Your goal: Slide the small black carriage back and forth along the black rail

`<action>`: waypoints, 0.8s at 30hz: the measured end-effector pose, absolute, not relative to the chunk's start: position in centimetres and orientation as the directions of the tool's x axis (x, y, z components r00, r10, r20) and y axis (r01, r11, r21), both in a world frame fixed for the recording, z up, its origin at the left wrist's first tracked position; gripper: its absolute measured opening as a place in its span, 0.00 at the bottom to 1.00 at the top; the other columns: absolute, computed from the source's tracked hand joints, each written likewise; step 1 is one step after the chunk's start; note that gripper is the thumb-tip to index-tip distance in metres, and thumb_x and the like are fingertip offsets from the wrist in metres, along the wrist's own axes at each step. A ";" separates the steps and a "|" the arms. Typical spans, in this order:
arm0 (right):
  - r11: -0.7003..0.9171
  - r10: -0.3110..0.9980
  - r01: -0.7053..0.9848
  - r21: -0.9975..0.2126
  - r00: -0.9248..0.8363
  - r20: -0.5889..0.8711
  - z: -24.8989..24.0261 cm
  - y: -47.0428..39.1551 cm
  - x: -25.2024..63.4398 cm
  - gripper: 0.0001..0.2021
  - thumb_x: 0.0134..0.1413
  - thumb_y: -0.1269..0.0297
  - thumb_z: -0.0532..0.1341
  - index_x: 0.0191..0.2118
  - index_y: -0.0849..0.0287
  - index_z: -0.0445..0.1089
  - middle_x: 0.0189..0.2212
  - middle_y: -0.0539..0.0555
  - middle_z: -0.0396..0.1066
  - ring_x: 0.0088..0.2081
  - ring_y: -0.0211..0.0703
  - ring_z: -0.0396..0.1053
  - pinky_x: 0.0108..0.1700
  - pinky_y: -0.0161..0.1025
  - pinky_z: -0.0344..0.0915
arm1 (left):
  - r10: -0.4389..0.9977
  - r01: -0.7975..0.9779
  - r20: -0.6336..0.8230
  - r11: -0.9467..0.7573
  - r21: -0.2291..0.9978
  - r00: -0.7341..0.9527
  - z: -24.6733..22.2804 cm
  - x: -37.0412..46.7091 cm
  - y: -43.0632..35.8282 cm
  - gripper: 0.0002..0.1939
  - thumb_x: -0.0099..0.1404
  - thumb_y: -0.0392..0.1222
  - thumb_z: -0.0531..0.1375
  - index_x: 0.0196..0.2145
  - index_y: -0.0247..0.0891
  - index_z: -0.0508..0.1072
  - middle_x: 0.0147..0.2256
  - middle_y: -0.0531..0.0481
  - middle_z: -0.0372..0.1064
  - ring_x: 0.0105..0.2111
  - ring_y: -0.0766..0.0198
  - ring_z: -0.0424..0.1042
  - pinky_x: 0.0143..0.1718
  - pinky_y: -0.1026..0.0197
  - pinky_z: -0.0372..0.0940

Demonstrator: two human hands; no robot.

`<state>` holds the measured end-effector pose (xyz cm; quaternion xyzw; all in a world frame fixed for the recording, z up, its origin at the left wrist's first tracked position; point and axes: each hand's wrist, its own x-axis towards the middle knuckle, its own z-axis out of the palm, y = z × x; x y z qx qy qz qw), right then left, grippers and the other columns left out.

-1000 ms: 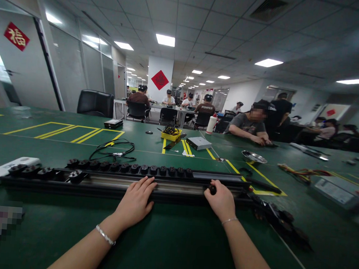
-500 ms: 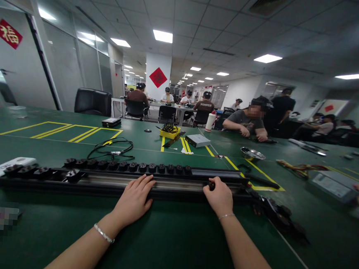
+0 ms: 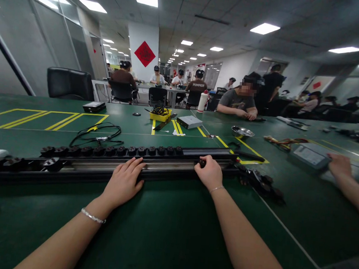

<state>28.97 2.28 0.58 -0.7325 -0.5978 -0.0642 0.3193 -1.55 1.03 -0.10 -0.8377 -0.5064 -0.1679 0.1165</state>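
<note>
While the left hand [image 3: 123,182] lies palm down across the near black rail [image 3: 164,172], its fingers only slightly apart and pointing forward, the right hand [image 3: 209,173] curls at the rail's right part, thumb and fingers clamped on a small black piece [image 3: 202,163]. Both forearms slant inward from the near edge over the green table [image 3: 165,233]; the rail lies crosswise on it.

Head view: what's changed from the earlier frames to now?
The view swung right and down, so the scene sits further left and higher; more of the forearm at far right shows. No visible grasp or release: left hand still flat on the black rail, right hand still on the small dark part.
</note>
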 end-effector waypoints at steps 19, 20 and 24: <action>0.010 0.807 0.922 -0.387 0.222 0.548 0.0 1.8 29.1 0.11 0.48 0.63 0.55 0.39 0.58 0.67 0.38 0.55 0.72 0.43 0.47 0.66 0.55 0.48 0.50 | 0.807 0.887 0.399 -0.459 -0.040 0.436 -0.1 -1.7 1.3 0.23 0.60 0.45 0.52 0.52 0.41 0.64 0.59 0.45 0.57 0.59 0.51 0.54 0.54 0.46 0.54; 0.006 0.803 0.923 -0.385 0.225 0.552 0.0 1.7 29.1 0.11 0.48 0.62 0.55 0.38 0.57 0.67 0.38 0.55 0.71 0.44 0.47 0.66 0.55 0.48 0.50 | 0.806 0.887 0.402 -0.460 -0.037 0.435 -0.1 -1.7 1.3 0.23 0.59 0.45 0.52 0.52 0.42 0.64 0.59 0.45 0.57 0.59 0.51 0.54 0.54 0.46 0.54; -0.004 0.794 0.927 -0.375 0.231 0.562 0.1 1.6 29.1 0.10 0.47 0.62 0.55 0.37 0.57 0.67 0.38 0.55 0.71 0.45 0.48 0.65 0.52 0.45 0.52 | 0.801 0.887 0.413 -0.460 -0.039 0.433 -0.1 -1.6 1.3 0.22 0.59 0.45 0.52 0.52 0.42 0.64 0.58 0.46 0.57 0.59 0.51 0.54 0.54 0.46 0.54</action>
